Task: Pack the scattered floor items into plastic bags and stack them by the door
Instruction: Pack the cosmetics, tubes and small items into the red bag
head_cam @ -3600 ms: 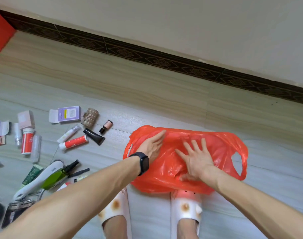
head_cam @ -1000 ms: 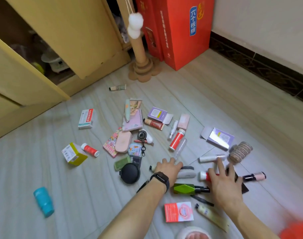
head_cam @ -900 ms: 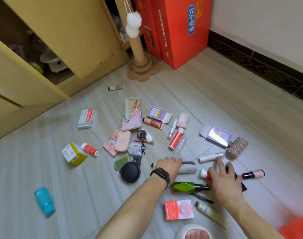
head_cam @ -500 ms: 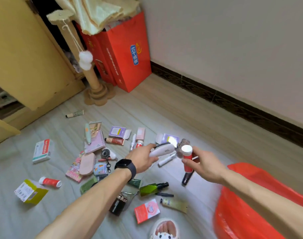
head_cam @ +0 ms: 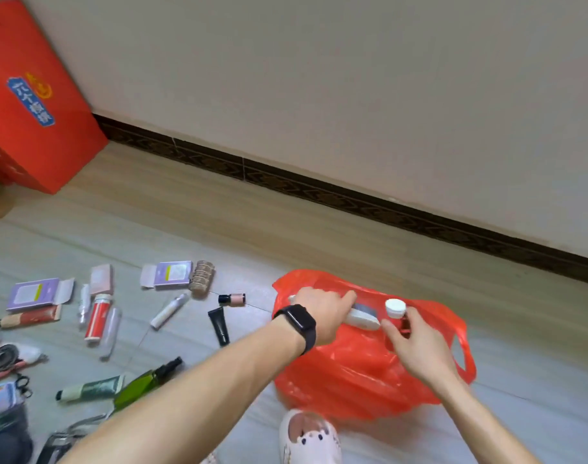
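Loose items like black tube (head_cam: 219,324) waiting on floor (head_cam: 319,229), left of red bag (head_cam: 353,380). Left grip (head_cam: 322,312) clutching white device (head_cam: 364,319), long axis pointing right. Right grip (head_cam: 416,344) pinching white-capped bottle (head_cam: 395,308) upright. Bag lying directly beneath both grips; drops looking straight down.

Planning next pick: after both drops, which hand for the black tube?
Left, probably. The black tube lies left of the red bag, nearer the left hand; the right hand would cross the bag.
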The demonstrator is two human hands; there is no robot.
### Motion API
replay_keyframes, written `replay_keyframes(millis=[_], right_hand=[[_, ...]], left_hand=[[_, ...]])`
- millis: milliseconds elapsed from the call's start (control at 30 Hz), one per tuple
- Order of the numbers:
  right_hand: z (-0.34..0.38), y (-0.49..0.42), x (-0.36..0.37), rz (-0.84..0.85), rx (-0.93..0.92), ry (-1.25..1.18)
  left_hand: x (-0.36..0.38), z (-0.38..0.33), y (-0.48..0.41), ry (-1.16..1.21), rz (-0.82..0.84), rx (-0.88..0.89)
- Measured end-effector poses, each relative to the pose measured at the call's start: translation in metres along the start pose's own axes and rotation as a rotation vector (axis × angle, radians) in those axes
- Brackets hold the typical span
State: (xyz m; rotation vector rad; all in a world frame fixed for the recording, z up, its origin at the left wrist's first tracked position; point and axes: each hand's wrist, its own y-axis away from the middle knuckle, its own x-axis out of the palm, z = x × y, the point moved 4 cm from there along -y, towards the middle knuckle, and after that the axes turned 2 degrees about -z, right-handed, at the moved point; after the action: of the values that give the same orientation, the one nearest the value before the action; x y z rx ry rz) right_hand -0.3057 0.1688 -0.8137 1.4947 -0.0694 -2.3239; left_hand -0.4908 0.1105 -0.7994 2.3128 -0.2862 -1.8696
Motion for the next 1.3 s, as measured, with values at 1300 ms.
replay_keyframes(millis=[1300], right_hand=[[0.291,-0.024,0.151,0.362,-0.749,0.458]], left_hand=[[0.066,0.278,0.199,0.065,0.099,-0.856]])
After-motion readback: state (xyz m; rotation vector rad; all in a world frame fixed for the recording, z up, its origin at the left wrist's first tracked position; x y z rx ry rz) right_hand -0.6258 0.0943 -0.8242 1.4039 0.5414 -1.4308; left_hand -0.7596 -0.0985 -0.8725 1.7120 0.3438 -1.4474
